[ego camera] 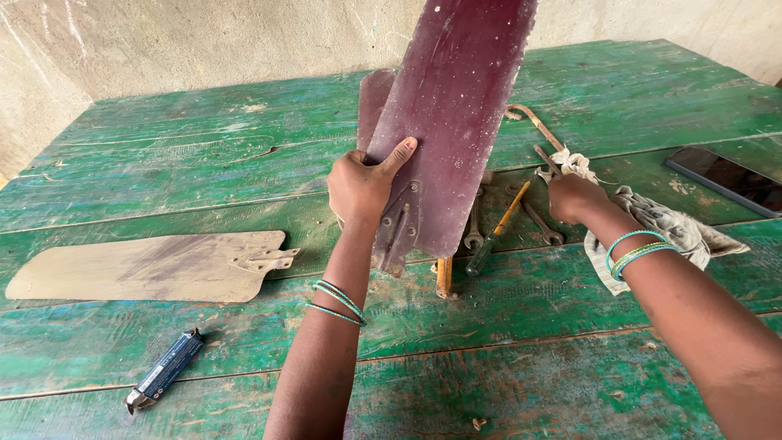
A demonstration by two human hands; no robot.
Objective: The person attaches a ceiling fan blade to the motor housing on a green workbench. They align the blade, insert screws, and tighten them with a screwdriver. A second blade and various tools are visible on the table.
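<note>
Standing nearly upright above the green wooden table (163, 147), a maroon fan blade (452, 114) is gripped near its metal bracket by the left hand (362, 183), thumb pressed on its face. The right hand (574, 198) is closed on a dirty rag (660, 224), beside a screwdriver (497, 232) and spanners (542, 220). A dusty second blade (138, 267) lies to the left, well apart.
</note>
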